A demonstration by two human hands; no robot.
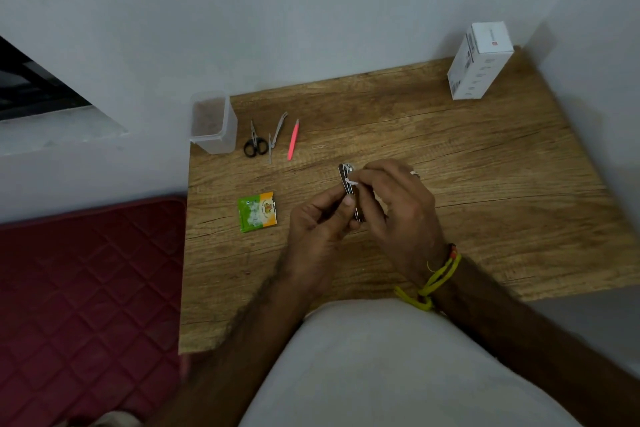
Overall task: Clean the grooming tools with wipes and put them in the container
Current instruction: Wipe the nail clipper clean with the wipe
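Wooden table (pixel 467 163) is seen from above, set into a corner of grey walls. Over its middle a nail clipper (pixel 347 184) is held upright between two hands. The lower end of the clipper is gripped by the curled fingers and thumb of the left hand (pixel 318 222). A small white wipe (pixel 352 181) is pinched against the clipper's upper part by the right hand (pixel 398 208), whose fingers are curled round it; a ring is worn on one finger and yellow threads (pixel 434 282) are tied at the wrist. At the table's far left corner a clear plastic container (pixel 213 123) is placed. Just beside it, in a row, small black-handled scissors (pixel 255 142), a metal nipper (pixel 277 135) and pink tweezers (pixel 293 139) are laid, apart from one another. A torn green and orange wipe sachet (pixel 258 211) is lying near the left hand. A white box (pixel 479 61) is stood at the far right corner. A red quilted mattress (pixel 86 288) is seen left of the table.
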